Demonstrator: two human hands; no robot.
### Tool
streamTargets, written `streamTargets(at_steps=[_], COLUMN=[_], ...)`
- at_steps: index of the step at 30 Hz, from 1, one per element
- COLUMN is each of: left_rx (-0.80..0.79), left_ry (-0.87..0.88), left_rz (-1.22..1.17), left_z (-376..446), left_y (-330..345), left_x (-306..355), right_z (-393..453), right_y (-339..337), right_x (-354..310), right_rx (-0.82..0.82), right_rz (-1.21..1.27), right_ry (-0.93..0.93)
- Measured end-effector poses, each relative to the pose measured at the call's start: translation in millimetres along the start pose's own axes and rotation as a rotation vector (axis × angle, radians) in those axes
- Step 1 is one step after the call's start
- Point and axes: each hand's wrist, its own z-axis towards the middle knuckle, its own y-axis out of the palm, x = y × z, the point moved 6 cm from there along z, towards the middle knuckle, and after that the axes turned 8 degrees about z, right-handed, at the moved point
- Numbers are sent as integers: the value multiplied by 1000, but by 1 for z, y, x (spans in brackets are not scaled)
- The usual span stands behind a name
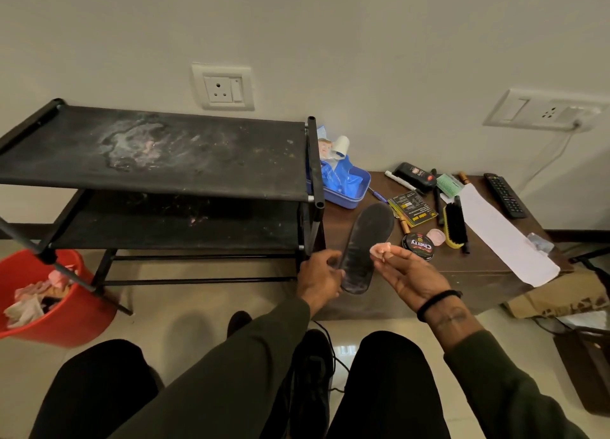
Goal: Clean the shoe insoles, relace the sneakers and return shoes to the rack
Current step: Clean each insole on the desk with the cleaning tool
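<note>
My left hand (318, 278) grips the heel end of a dark grey insole (366, 244), which points up and away over the low table's front edge. My right hand (407, 275) is palm up just right of the insole and pinches a small crumpled pink wipe (380, 250) at its fingertips, touching the insole's right edge. A black sneaker (312, 372) with loose black laces lies on the floor between my knees. The black two-shelf shoe rack (158, 154) stands to the left with nothing on its dusty shelves.
A low brown table (475, 267) carries a shoe polish tin (418, 245), a black-bristled brush (455, 225), a blue tub (346, 192), a white paper strip (501, 237) and a remote (505, 194). A red bucket (49, 306) of used wipes sits at the left.
</note>
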Motion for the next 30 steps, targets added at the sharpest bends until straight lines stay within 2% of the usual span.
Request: streamTargets(at_steps=[6,9,13,15,17,21,25,28,30], left_rx=[186,267,283,251,251,235,166,188,218], left_ry=[52,131,217,302,461,757,729,691,656], left_rz=[-49,-24,169,275,418,756,771,683,718], left_z=[4,5,5,3,-5,-17,-15,-21,-27], left_y=[1,1,3,7,10,21,26,24,20], left_x=[23,26,23,21,25,26,13,13,15], right_z=[23,34,42,42,39,31,47,56,69], right_y=[-4,3,13,22,32,44,45,55,63], right_x=[-17,-26,-41,-41,-34,-23,-26,-29,-29], right_rx=[181,224,278,248,157,45,169,137,99], right_rz=[-279,-390,-821,-1056,-1300,-1465,-1566,-1591,-1733], right_ry=[-184,-277,-487,-579,-655,-776,-725,-697,-678])
